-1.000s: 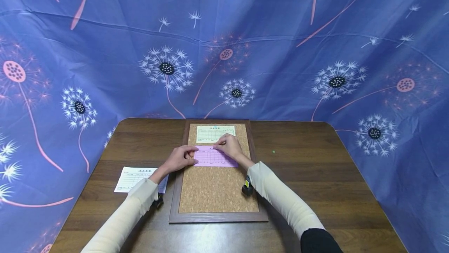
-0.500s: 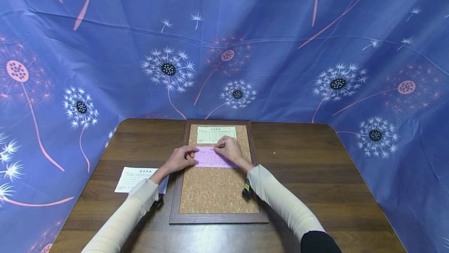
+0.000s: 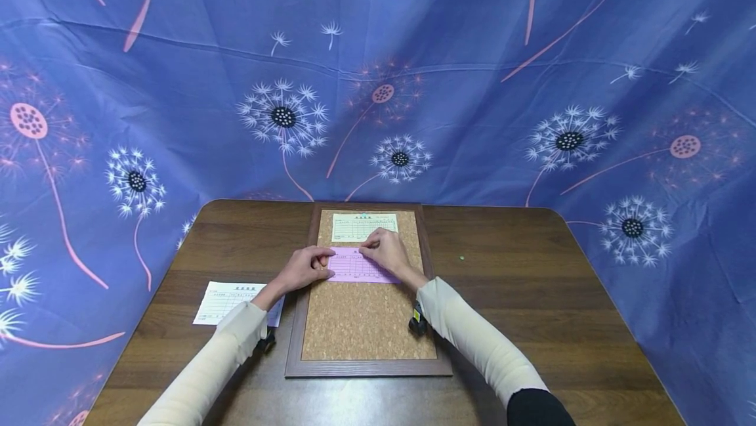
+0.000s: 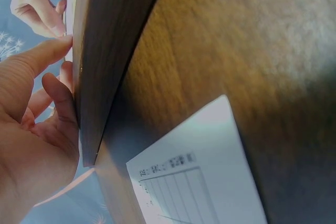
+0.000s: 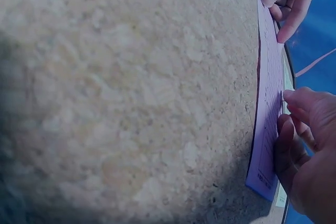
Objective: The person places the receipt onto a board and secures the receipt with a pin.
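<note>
A pink printed form (image 3: pixel 348 268) lies across the cork board (image 3: pixel 366 324), below a pale green form (image 3: pixel 348 229). My left hand (image 3: pixel 299 268) reaches over the board's left frame. Its thumb and index finger press the pink form's left end, one near each corner. At the middle of the form's top edge, my right hand (image 3: pixel 386 252) brings thumb and index fingertips together. In the right wrist view, the right hand (image 5: pixel 312 145) pinches right at the pink form (image 5: pixel 268 108); I cannot tell what is between the fingertips, which hide it.
A white form (image 3: pixel 221 301) with a purple corner showing lies on the wooden table (image 3: pixel 520 308), partly under the left forearm. A tiny green object (image 3: pixel 461 257) sits right of the board. A blue patterned curtain (image 3: pixel 472 98) hangs behind the table.
The camera view shifts very slightly. My right wrist has lowered a little while its fingertips stay at the pink form's top edge; my left hand keeps its place.
</note>
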### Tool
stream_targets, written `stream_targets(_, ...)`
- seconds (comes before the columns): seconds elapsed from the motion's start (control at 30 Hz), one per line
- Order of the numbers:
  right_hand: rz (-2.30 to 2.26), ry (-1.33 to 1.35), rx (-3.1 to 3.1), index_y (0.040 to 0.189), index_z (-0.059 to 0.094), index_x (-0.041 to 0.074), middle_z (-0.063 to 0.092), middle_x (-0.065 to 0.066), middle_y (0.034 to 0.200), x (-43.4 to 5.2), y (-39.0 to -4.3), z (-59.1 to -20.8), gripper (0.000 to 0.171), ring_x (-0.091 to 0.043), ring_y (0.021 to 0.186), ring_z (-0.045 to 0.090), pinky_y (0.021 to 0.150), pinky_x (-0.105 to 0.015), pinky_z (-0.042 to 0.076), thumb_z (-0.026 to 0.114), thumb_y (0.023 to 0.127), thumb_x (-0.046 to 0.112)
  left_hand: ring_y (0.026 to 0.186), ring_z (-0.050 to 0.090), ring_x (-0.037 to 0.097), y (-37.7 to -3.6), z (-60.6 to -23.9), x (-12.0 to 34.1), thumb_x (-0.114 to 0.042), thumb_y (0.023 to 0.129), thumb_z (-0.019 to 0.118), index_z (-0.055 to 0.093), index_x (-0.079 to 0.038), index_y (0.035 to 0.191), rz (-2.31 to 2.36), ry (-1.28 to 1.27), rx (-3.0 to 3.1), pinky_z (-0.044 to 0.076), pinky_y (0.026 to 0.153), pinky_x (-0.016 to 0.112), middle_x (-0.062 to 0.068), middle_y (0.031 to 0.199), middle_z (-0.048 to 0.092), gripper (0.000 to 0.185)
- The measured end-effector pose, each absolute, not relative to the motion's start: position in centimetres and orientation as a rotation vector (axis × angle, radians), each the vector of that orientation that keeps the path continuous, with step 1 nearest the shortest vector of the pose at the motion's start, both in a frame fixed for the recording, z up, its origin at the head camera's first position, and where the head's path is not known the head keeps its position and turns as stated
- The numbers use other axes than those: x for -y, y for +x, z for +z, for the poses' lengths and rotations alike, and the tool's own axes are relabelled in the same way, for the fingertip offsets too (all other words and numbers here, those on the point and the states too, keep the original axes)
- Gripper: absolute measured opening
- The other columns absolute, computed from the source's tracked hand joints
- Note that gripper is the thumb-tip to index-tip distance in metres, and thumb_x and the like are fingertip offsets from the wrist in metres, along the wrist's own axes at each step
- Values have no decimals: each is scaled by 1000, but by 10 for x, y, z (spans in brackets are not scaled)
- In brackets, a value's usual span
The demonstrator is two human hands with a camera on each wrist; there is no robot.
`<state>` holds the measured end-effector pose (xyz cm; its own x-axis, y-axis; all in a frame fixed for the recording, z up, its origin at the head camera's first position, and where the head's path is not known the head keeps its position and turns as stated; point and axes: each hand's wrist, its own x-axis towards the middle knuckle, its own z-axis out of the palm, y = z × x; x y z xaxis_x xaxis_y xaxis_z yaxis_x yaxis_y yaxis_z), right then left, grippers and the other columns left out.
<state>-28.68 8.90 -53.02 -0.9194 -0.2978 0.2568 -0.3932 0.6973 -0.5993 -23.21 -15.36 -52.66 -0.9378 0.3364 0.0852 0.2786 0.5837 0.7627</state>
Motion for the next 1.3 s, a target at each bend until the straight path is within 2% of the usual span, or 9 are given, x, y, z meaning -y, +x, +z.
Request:
stream_targets(0.63,1024,576,2753,80,82,12,76,0,84,-88,-287,-530,7,-16,80,73,76,-30,58,87,81,18,66,49,5,-231,-524,152,-4,80,82,70,6,119,1317,530,-2726,39,61,18,13,87,62,41)
stream_targets(0.93,991,587,2752,78,82,13,77,1,81,-88,-286,-532,8,-13,76,72,71,-27,56,87,80,19,66,49,5,-230,-525,152,-2,80,82,70,6,117,1326,531,-2717,39,61,18,11,86,61,40)
stream_targets(1.3,983,557,2753,77,82,13,77,1,82,-87,-283,-531,10,-15,77,73,71,-29,57,86,82,21,66,49,4,-230,-524,152,-2,80,82,70,6,117,1326,534,-2726,40,62,18,12,86,62,40)
